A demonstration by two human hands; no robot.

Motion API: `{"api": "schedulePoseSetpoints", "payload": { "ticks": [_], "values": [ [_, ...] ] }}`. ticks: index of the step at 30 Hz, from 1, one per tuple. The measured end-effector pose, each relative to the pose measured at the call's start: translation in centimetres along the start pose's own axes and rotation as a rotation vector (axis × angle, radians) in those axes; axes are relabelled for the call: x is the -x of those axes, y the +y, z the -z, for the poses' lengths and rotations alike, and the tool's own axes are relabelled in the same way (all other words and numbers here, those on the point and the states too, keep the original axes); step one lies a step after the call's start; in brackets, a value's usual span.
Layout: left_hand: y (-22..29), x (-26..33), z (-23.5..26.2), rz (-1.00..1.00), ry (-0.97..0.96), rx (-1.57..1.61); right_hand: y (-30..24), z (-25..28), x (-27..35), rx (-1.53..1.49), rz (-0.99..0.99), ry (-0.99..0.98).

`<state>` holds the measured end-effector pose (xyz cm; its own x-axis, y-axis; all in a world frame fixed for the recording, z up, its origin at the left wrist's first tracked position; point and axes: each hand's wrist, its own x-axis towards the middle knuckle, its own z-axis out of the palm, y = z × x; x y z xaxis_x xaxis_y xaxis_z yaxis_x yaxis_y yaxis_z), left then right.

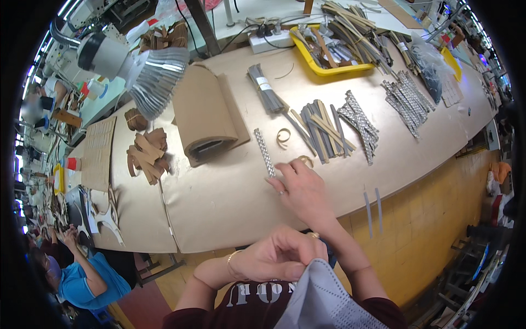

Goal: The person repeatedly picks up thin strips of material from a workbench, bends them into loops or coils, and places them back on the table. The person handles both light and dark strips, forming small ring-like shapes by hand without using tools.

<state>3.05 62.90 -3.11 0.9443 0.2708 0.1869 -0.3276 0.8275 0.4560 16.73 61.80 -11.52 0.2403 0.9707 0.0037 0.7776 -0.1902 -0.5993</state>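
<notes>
Right hand (300,189) flat on table (230,203), fingers spread, open, fingertips at lower end of patterned strip (264,152), likely steadying it. Left hand (274,255) curled shut near chest, pinching edge of grey mask (323,299). Strip lies lengthwise just beside cardboard roll (205,118). Curled tan loops (284,136) close by, within reach. Grey and tan strips (320,129) sorted in piles farther back; patterned bundle (359,123) beside them. Yellow tray (329,55) holds spare strips at far edge. Lamp (145,68) aimed over work area.
</notes>
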Motion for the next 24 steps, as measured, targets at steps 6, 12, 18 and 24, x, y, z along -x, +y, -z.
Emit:
{"api": "schedulePoseSetpoints", "payload": {
  "ticks": [6,12,18,24],
  "values": [
    [1.2,0.2,-3.1,-0.250,-0.065,0.002,0.3,-5.2,0.0,0.183,0.037,0.212],
    [0.9,-0.8,-6.0,-0.271,-0.055,0.183,0.4,-5.8,-0.1,0.290,0.084,0.215],
    [2.3,-0.2,-8.8,-0.445,0.354,-0.015,-0.6,-5.7,-6.9,0.473,0.220,0.212],
    [7.8,3.1,-8.3,-0.655,0.135,-0.395,-1.2,-1.7,-6.8,0.219,0.193,0.201]
  ]
}}
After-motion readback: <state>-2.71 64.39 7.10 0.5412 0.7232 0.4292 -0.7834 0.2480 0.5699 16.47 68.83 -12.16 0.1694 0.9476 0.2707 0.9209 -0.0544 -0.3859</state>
